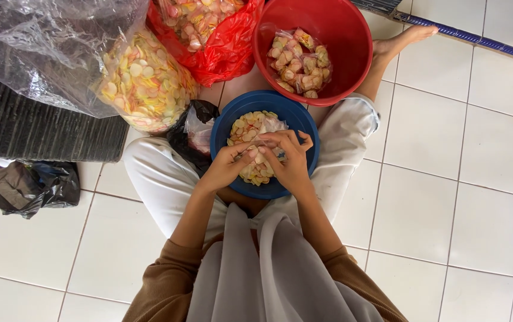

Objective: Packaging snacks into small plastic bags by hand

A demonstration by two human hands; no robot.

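Note:
I sit cross-legged on a white tiled floor with a blue bowl in my lap, filled with pale yellow and pink crackers. A small clear plastic bag of crackers sits over the bowl, and both hands grip it. My left hand holds its left side. My right hand pinches its top from the right. Beyond the blue bowl stands a red bucket holding several small filled cracker packets.
A large clear sack of crackers lies at the left, a red plastic bag of crackers behind it. A black plastic bag lies on the floor at left, next to a dark ribbed mat. My bare foot reaches past the bucket.

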